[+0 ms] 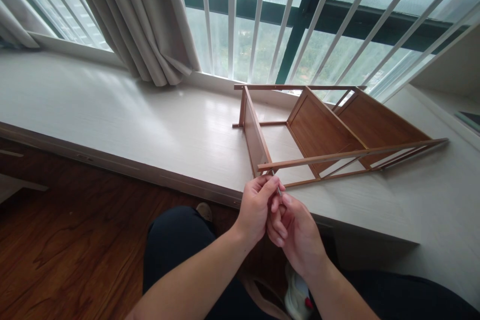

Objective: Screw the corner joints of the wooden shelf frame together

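A brown wooden shelf rack (326, 130) lies on its side on the pale window ledge, its near rail slanting up to the right. Just below the left end of that rail, my left hand (257, 207) is closed in a pinch around a thin metal rod (279, 190). The rod's upper end reaches the rail near its end; whether it sits in a hole I cannot tell. My right hand (298, 230) is right beside the left, its thumb and fingers closed at the rod's lower end. Fingers hide much of the rod.
The pale ledge (150, 120) runs along the barred window (247, 35). A grey curtain (138, 20) hangs to the rack's left. A wall (446, 180) stands at the right. Below are the wooden floor (75, 240), my dark-clothed knee (176, 245) and a white shoe (296, 292).
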`<action>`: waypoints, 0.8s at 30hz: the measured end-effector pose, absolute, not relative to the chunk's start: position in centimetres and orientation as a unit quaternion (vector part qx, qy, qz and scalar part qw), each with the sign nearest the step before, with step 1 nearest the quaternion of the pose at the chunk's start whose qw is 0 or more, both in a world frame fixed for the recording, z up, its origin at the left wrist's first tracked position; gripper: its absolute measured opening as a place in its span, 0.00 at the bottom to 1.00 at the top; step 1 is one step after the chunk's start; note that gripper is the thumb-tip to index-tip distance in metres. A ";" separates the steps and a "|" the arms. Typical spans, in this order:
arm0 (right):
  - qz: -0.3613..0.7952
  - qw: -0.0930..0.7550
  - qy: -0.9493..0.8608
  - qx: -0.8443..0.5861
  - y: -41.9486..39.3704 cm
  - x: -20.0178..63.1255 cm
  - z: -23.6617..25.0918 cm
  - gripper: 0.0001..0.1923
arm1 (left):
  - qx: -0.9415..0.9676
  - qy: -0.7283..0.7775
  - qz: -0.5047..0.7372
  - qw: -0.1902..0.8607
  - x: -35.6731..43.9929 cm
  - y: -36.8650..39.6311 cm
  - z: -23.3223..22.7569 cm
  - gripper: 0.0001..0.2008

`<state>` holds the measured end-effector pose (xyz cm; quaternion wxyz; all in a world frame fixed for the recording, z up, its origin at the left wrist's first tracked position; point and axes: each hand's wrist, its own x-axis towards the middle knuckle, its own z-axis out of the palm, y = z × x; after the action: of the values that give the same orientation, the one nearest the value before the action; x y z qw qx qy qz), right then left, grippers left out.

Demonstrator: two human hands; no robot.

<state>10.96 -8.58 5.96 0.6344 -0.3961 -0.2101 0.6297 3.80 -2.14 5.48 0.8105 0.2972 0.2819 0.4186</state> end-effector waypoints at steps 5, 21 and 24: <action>0.616 0.636 -0.222 -0.408 -8.4 11.1 6.1 0.17 | 0.282 0.279 0.413 0.820 3.9 -2.0 5.3 0.17; 0.453 0.574 -0.370 -0.573 -8.5 11.4 6.3 0.20 | 0.249 0.224 0.421 0.843 3.9 -1.8 5.2 0.14; 0.422 0.569 -0.385 -0.591 -8.4 11.7 6.7 0.19 | 0.248 0.221 0.423 0.843 4.0 -1.8 5.1 0.14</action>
<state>11.67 -8.39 6.68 0.5692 -0.5910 -0.3854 0.4221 3.95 -1.83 5.14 0.8429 0.2484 0.2209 0.4230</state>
